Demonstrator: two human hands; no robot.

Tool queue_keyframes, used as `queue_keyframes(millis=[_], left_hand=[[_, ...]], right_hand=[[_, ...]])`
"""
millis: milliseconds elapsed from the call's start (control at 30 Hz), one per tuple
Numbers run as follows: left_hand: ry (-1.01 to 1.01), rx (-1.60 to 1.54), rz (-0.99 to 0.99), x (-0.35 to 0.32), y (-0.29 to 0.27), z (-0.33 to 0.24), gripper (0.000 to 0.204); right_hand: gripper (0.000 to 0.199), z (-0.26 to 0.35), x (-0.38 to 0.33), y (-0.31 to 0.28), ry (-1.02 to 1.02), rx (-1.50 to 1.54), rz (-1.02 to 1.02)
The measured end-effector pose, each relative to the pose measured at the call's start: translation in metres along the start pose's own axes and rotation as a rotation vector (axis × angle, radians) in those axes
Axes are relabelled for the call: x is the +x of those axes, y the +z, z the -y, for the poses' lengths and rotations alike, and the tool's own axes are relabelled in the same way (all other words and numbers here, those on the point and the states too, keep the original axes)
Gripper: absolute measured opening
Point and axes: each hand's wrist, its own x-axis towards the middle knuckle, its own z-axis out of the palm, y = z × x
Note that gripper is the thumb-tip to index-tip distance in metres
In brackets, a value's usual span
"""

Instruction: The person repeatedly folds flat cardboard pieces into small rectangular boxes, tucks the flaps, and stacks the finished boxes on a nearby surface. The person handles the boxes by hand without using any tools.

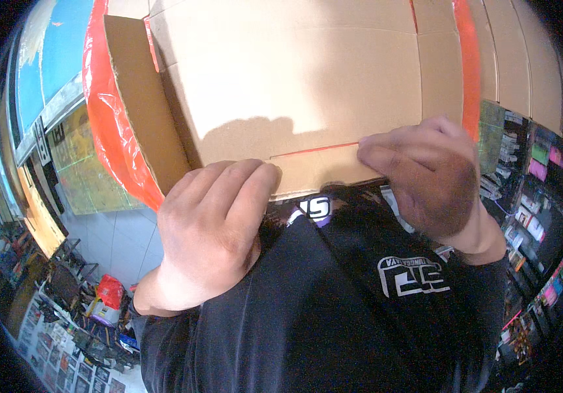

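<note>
Cardboard box (307, 85) is being gripped along its lower edge by left hand (212, 229) and right hand (425, 173), both closed; orange tape (468, 65) above right hand; slipping likely if grip is being loosened.

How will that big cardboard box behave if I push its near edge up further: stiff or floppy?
The cardboard box looks like corrugated board with flat panels, so probably fairly stiff. The side flap hangs open and may swing. Both the left hand and right hand grip the lower edge, suggesting bulk; its weight cannot be told.
</note>
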Motion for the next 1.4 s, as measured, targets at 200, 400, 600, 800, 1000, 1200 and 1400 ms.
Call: queue_keyframes(millis=[200, 400, 600, 800, 1000, 1200, 1400], left_hand=[[-0.052, 0.015, 0.091, 0.003, -0.001, 0.0, 0.031], [0.062, -0.285, -0.221, -0.003, -0.018, 0.012, 0.052], [-0.442, -0.718, -0.592, 0.02, -0.026, 0.06, 0.042], [-0.474, -0.691, -0.281, 0.017, -0.015, 0.069, 0.032], [-0.23, -0.302, -0.151, 0.027, -0.032, 0.06, 0.021], [-0.335, -0.409, 0.03, 0.036, -0.033, 0.057, 0.024], [-0.276, -0.31, -0.084, 0.036, -0.027, 0.053, 0.019]], right_hand=[[0.021, 0.001, 0.006, 0.001, 0.032, -0.021, 0.036], [0.04, -0.001, 0.009, -0.021, 0.072, 0.142, -0.075], [0.053, -0.057, 0.013, -0.018, 0.352, 0.57, -0.631], [0.032, -0.061, 0.017, -0.014, 0.311, 0.517, -0.291], [0.023, -0.061, 0.017, -0.017, 0.233, 0.558, -0.063], [0.022, -0.061, 0.018, -0.013, 0.247, 0.504, -0.115], [0.022, -0.055, 0.019, -0.008, 0.303, 0.569, -0.182]])
